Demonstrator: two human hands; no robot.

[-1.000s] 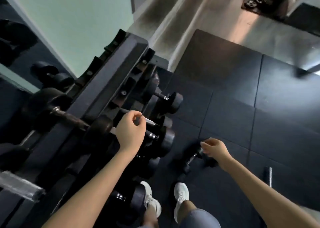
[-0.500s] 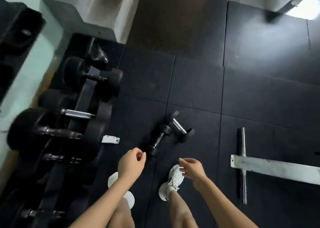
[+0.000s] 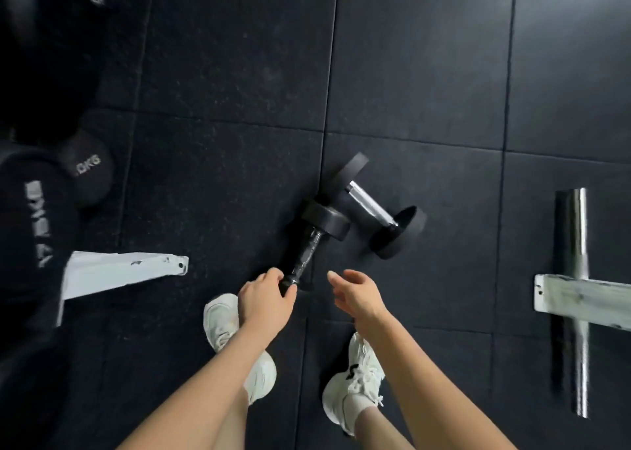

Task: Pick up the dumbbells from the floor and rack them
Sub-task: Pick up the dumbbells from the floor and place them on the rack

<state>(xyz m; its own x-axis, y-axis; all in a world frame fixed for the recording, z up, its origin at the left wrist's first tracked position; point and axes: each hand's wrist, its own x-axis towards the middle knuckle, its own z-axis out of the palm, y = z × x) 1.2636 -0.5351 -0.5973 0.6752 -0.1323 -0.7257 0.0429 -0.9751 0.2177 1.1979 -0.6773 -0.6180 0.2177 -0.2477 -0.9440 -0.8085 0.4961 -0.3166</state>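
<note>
Dumbbells (image 3: 326, 219) both down on the floor (image 3: 239, 108), neither lifted nor racked yet. Left fingers (image 3: 270, 276) curled round the near end of the nearer dumbbell (image 3: 309, 249) at its dark handle; right hand (image 3: 358, 294) slack, holding nothing, near the farther dumbbell (image 3: 370, 207) with its smooth chrome bar. Round black rubbery heads apparently touching, flat on speckled rubber tiles; lift and carry to the rack (image 3: 34, 210) at the left edge left to do.
</note>
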